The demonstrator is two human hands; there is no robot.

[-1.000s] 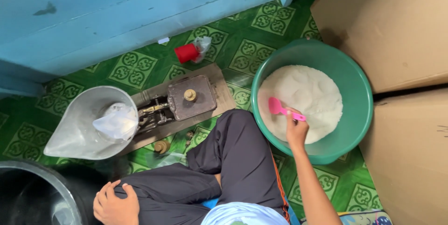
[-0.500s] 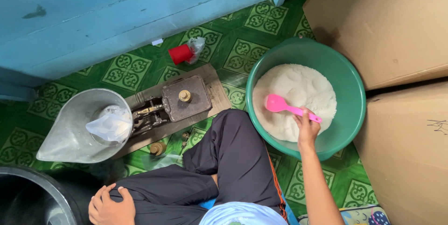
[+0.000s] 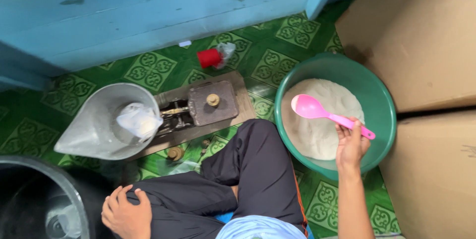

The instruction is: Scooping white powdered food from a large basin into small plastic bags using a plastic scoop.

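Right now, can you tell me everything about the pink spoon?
The pink spoon looks like smooth plastic, with a wide oval bowl and a long flat handle. Its bowl looks empty. The right hand grips the handle near its end, holding the spoon almost level above the white powder in the green basin, with the bowl pointing towards the scale. Whether it touches the powder cannot be told.

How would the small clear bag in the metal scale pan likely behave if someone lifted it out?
The clear plastic bag looks thin and crumpled, so it would probably sag and flop rather than hold its shape. It seems only partly filled with white powder, so likely light. Its top appears open, so tipping might spill it into the scale pan.
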